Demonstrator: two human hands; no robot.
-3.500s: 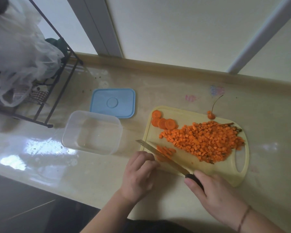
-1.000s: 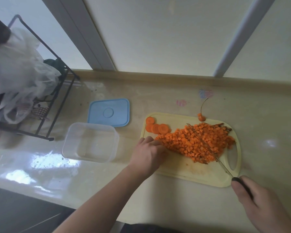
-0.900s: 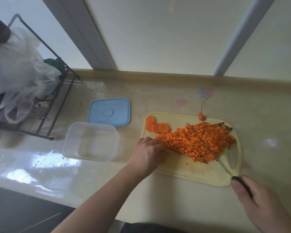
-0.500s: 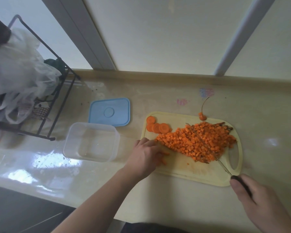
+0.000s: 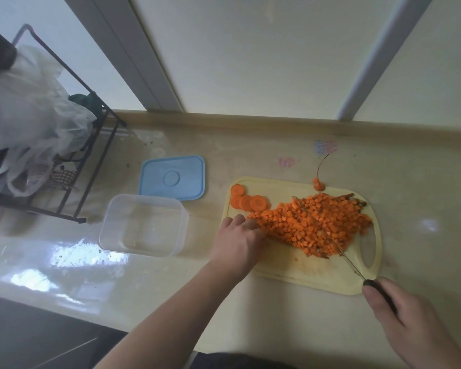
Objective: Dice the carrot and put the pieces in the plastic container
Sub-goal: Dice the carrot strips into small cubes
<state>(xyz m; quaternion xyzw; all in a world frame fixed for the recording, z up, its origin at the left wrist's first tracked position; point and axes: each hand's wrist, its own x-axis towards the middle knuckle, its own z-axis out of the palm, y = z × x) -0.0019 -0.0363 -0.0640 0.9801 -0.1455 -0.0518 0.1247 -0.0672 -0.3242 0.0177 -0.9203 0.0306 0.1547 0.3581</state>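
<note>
The left hand [image 5: 237,237] rests on the cutting board [image 5: 301,270] at the left edge of the diced carrot [image 5: 312,225], fingers curled down into the pieces; whether it holds any cannot be told. The right hand [image 5: 410,323] grips the knife [image 5: 349,262] by its handle off the board's near-right corner, the blade lying across the heap.

Risk: pieces scattering off the board during scooping, or fingers meeting the blade.

The heap is orange, small-cubed, spread over the board's centre. Uncut carrot slices [image 5: 248,201] remain at its far-left corner. The plastic container [image 5: 144,225] sits empty, left of the board.
</note>
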